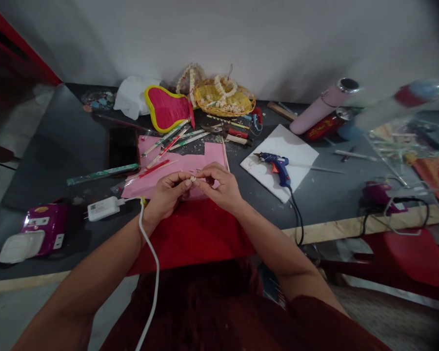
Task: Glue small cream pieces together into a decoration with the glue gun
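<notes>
Between the fingertips of both hands is a small pale wooden-looking piece (192, 179), too small to name exactly. My left hand (170, 193) pinches it from the left, with the fingers curled. From the right, my right hand (221, 186) closes thumb and forefinger on it. Both hands hover over a pink sheet (161, 170) and the top of a red cloth (201, 234) at the table's front. Paper-wrapped chopsticks (168, 146) lie on the pink sheet. Pliers (219, 130) rest just beyond it, among small crumbs.
A blue glue gun (281, 168) lies on a white board (258, 163) at right. Behind are a yellow basket (250, 105) of pale pieces and a pink flask (320, 107). A phone (122, 146), white charger (104, 208) and purple socket box (53, 224) stand left. A white cable (153, 253) crosses my left forearm.
</notes>
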